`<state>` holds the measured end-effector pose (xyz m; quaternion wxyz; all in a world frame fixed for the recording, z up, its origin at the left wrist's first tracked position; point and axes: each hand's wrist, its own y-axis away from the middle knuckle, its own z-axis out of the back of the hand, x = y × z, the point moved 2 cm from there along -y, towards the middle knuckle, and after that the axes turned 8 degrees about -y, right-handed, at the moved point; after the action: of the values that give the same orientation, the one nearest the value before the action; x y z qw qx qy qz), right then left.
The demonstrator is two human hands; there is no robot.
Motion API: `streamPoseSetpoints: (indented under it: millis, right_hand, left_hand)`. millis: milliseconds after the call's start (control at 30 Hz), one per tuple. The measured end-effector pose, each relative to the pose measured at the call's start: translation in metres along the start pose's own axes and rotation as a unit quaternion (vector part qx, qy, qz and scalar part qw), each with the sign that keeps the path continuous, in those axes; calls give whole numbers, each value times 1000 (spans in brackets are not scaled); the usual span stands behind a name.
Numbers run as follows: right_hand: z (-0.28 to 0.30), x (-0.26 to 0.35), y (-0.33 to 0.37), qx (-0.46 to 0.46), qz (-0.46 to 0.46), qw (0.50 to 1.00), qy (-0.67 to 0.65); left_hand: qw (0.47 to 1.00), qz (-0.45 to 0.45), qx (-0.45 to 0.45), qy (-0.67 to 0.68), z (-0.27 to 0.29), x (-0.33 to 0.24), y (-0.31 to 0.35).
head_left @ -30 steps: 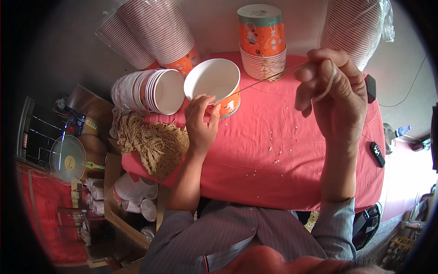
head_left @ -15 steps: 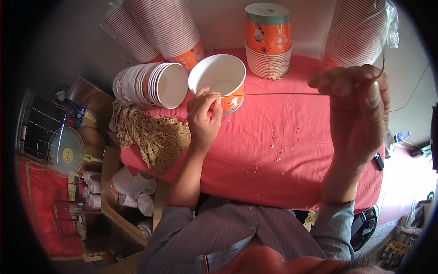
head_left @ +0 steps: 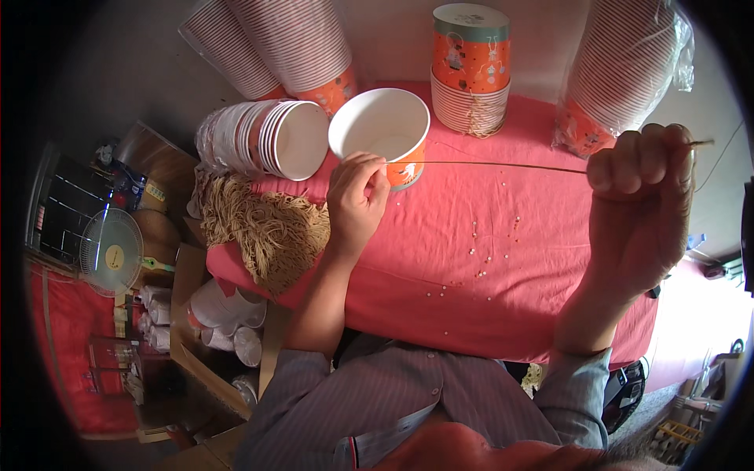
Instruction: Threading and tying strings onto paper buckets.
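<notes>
The left hand point(head_left: 357, 196) is closed in a pinch, thumb and fingertips gripping one end of a thin brown cord point(head_left: 487, 163) in front of an open paper bucket point(head_left: 378, 125); whether the fingers touch the bucket cannot be told. The right hand point(head_left: 640, 188), raised well apart on the other side, is curled into a fist around the cord, and a short frayed tip sticks out past it. Between the two hands the cord runs nearly straight, above the red-covered worktop point(head_left: 393, 259).

The open bucket stands upright, white inside and orange outside. Just left of it, a stack of nested buckets point(head_left: 251, 141) lies on its side, partly wrapped in clear plastic. Below that stack, a heap of tan cords point(head_left: 263, 228) spreads near the left forearm and hangs over the worktop's edge. Small pale beads point(head_left: 473, 251) are scattered over the cloth between the forearms.

Farther back stands an upside-down bucket stack point(head_left: 471, 67), with plastic-wrapped stacks to the right point(head_left: 620, 71) and taller ones to the left point(head_left: 290, 47). Beyond the worktop's left side are a cardboard box point(head_left: 192, 330) containing white items and a round fan point(head_left: 112, 251)
</notes>
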<state>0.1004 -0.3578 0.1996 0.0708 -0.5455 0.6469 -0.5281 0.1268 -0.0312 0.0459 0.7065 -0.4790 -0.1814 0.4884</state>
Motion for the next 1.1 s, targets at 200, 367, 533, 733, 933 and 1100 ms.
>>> streamPoseSetpoints:
  millis: [200, 367, 533, 733, 933, 1100]
  right_hand:
    - [-6, -10, 0, -88, 33, 991, 97]
    - [-10, -26, -3, -95, -49, 964, 243]
    - [-18, -52, -2, -54, -133, 945, 295]
    - [15, -120, 3, 11, -203, 868, 454]
    - [72, -155, 10, -42, -168, 810, 561]
    - [66, -151, 5, 11, 10, 670, 742]
  left_hand:
    - [1000, 3, 28, 5, 11, -40, -13]
    - [995, 84, 32, -42, 30, 30, -72]
    - [940, 237, 223, 103, -12, 122, -84]
    - [926, 276, 230, 114, -29, 123, -76]
    - [908, 292, 216, 209, -35, 57, -68]
    - [933, 255, 149, 204, -34, 29, -63]
